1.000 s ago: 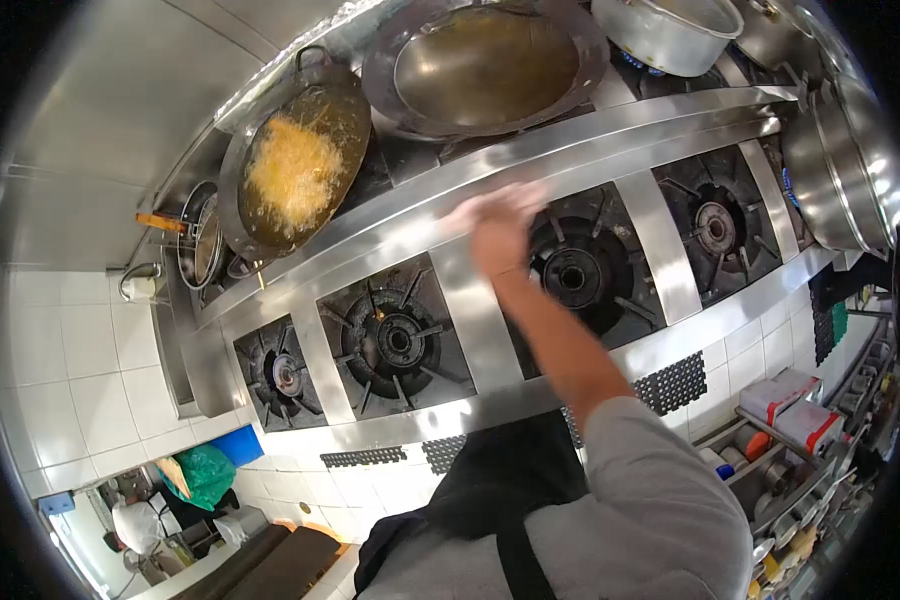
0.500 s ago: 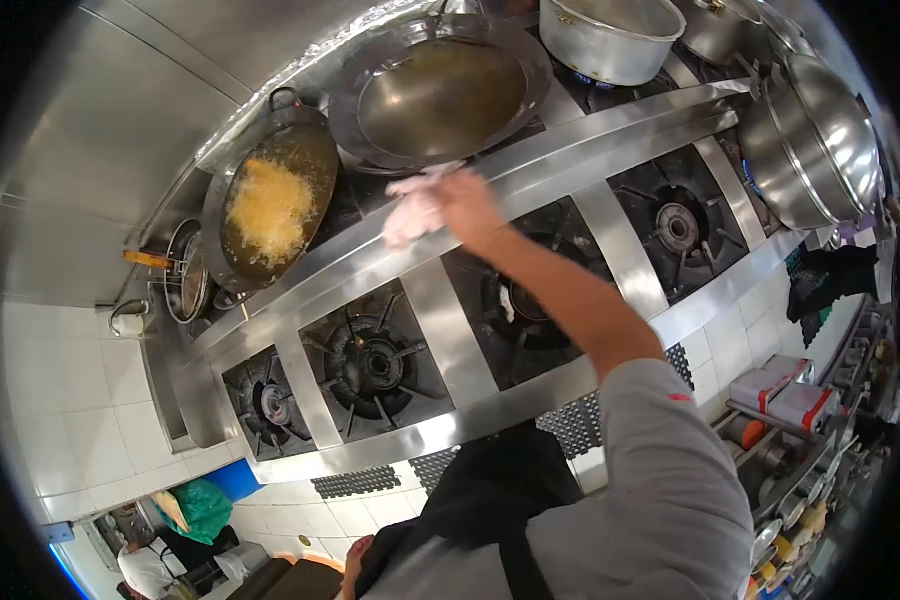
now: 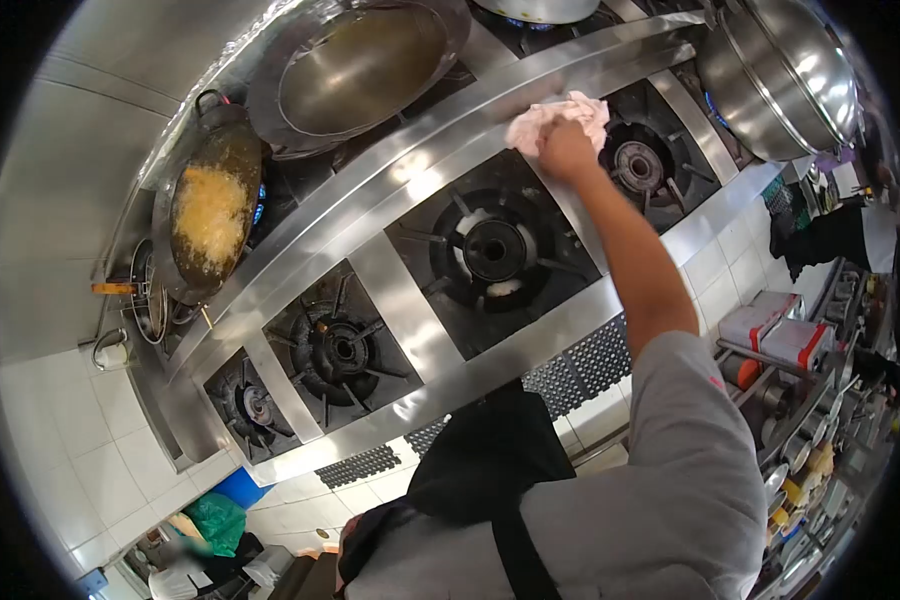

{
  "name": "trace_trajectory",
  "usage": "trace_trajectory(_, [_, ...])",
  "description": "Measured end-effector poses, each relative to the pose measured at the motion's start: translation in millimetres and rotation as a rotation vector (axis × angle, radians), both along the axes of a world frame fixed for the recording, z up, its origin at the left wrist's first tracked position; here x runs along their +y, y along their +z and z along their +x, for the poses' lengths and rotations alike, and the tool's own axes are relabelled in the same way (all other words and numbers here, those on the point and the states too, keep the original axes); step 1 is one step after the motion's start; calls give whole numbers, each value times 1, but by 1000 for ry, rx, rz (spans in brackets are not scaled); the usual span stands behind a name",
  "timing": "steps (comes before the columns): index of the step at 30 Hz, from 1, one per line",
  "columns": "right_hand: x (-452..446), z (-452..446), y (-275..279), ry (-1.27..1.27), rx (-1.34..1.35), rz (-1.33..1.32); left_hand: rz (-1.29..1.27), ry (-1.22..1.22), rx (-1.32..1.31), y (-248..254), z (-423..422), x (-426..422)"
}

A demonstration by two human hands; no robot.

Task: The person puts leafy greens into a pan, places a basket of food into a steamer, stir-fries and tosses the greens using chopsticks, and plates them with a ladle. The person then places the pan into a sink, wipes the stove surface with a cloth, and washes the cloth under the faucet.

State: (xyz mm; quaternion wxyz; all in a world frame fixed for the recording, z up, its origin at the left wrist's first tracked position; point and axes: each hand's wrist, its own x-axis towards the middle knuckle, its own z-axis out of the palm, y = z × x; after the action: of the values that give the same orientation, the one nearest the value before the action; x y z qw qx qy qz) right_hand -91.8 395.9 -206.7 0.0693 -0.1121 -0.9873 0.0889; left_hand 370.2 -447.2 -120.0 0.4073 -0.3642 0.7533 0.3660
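My right hand [image 3: 568, 150] is closed on a pale pink cloth [image 3: 588, 112], bunched under the fingers. The cloth lies against the steel strip [image 3: 562, 185] between two burners and spreads over its upper end. The burner [image 3: 638, 165] on the right is just beside the hand, and a larger burner [image 3: 494, 250] sits to its lower left. My left hand does not show; the black apron [image 3: 490, 450] and grey shirt fill that area.
Food fries in bubbling oil [image 3: 210, 215] in a wok [image 3: 175, 265] at left, over a blue flame. A wide pan [image 3: 270, 110] of liquid stands behind. Large steel bowls [image 3: 770, 85] sit over a flame at right. A strainer's wooden handle [image 3: 115, 288] sticks out at far left.
My right hand has carried the cloth rightward along the stove, from beside the wide pan to the strip near the right burner. The camera view has shifted too.
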Motion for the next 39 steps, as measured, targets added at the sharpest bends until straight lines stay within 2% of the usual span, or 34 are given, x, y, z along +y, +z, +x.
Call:
trace_trajectory(1, [-24, 28, 7, -45, 100, -4, 1, -9, 2, 0, -4, -1])
trace_trajectory(3, [-49, 87, 12, -55, 84, -88, 5, -19, -11, 0, -9, -3])
trace_trajectory(7, [-79, 227, 53, -98, 79, -379, 21, -40, -19, -10, -17, 2])
trace_trajectory(8, [-83, 246, 60, -210, 41, -500, 26, -43, -23, -11, -16, 5])
trace_trajectory(10, [-82, 270, 52, -182, 116, -262, 25, -65, -23, -12, -7, 10])
trace_trajectory(12, [-71, 253, 39, -192, 86, -236, 1, -163, -17, -11, 7, 16])
trace_trajectory(13, [-64, 230, 39, -105, 119, -261, -23, -258, -8, -9, 14, 19])
trace_trajectory(15, [-44, 177, 2, -122, 256, -309, -49, -303, -39, -8, 21, 22])
trace_trajectory(16, [-45, 142, 32, -85, 260, -374, 36, 63, -152, 1, 17, 31])
trace_trajectory(17, [-45, 114, 26, -228, 302, -433, 74, 92, -98, 20, 10, 32])
trace_trajectory(18, [-35, 80, 21, -64, 494, -718, 113, 122, -46, 48, -7, 43])
trace_trajectory(19, [-51, 53, 45, -97, 593, -827, 13, 170, -46, 63, -8, 53])
trace_trajectory(20, [-71, 32, 72, -250, 591, -796, 39, 345, 31, 58, 11, 38])
trace_trajectory(21, [-81, 7, 74, -161, 711, -720, 27, 392, 46, 61, 29, 28])
trace_trajectory(23, [-123, -33, 73, -68, 694, -619, 10, 479, 72, 65, 51, 17])
trace_trajectory(25, [-183, -71, 25, -24, 663, -557, -47, 400, -7, 85, 61, 26])
trace_trajectory(27, [-271, -66, 44, -21, 727, -37, -57, 300, -24, 85, 81, 23])
trace_trajectory(29, [-354, -69, 53, 203, 719, -274, -9, -85, 88, 41, 144, -16])
trace_trajectory(31, [-411, -64, 52, 417, 685, -498, 7, -561, 341, -9, 203, -57])
trace_trajectory(32, [-421, -62, 47, 348, 612, -859, 54, -620, 200, -34, 221, -79])
trace_trajectory(33, [-425, -63, 40, 270, 520, -1213, 28, -532, 152, -22, 201, -81])
trace_trajectory(34, [-416, -60, 34, 189, 553, -1273, 0, -440, 107, -1, 169, -74])
trace_trajectory(36, [-372, -51, 26, 58, 801, -1049, -99, -335, 109, 61, 74, -45])
trace_trajectory(37, [-350, -44, 26, -34, 864, -911, -32, 52, 167, 37, 67, -75])
trace_trajectory(38, [-328, -33, 29, -94, 844, -677, -187, -129, 210, 34, 26, -91])
trace_trajectory(39, [-324, -29, 22, -398, 672, -523, -248, -236, 282, 41, -33, -96])
